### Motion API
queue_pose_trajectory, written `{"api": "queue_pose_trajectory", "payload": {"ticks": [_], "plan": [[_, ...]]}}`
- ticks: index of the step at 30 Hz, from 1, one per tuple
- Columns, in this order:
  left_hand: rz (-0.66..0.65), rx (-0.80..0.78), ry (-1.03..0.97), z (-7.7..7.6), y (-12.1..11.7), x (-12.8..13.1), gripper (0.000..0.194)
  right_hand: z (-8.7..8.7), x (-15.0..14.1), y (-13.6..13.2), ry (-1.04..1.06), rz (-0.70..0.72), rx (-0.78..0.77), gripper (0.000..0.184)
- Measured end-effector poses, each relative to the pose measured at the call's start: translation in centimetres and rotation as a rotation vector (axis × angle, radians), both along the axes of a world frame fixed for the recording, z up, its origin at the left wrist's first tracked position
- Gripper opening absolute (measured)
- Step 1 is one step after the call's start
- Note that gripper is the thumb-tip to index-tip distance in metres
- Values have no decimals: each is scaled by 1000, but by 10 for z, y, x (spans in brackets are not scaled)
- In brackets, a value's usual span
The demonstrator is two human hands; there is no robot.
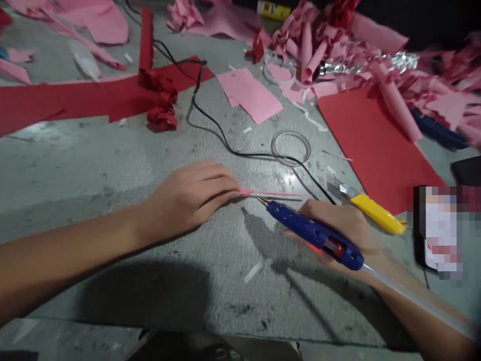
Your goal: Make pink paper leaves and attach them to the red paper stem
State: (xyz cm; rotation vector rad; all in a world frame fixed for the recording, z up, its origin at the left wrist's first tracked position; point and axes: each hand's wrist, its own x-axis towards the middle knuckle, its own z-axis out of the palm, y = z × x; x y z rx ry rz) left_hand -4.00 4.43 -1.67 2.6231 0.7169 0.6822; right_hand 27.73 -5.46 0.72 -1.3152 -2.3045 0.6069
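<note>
The pink strip (246,191) is pinched in the nearly closed left hand (201,195), above the middle of the worktop (225,291). The blue glue gun (311,230) is gripped in the right hand (338,225), its tip beside the strip. Bare surface is left toward the near edge; the right side is bounded by the yellow cutter (378,213) and phone (441,235), the far side by paper scraps (330,40).

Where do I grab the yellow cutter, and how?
Best to come from above and the picture's right, and pinch the middle of the yellow cutter's long handle. It lies flat and slanted, with its metal blade end pointing up and left, so that should keep your fingers off the sharp part. Ask a grown-up first!
</note>
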Motion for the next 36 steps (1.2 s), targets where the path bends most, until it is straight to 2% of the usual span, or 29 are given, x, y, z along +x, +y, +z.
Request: {"api": "queue_pose_trajectory", "payload": {"ticks": [5,9,12,17,22,28,31,36], "plan": [[-16,11,17,2,-1,-1,27,-3,0,2,-39,-12,-19,15],[-9,-42,22,3,-1,0,26,-7,0,5,-3,47,28,14],[2,-33,48,3,-1,-1,26,-8,1,7,13,62,21,19],[-33,117,79,-2,-3,-4,19,1,-1,4,-20,21,-3,13],[-21,186,115,-1,-4,5,31,6,-7,-1,-46,-60,-23,19],[40,245,142,5,-8,17,14,8,-10,-1,-80,-89,-26,20],[49,324,130,7,-12,14,9,9,-11,-1,-69,-73,-37,17],[27,421,167,9,-15,6,9,11,-12,-2,9,-127,-68,18]]}}
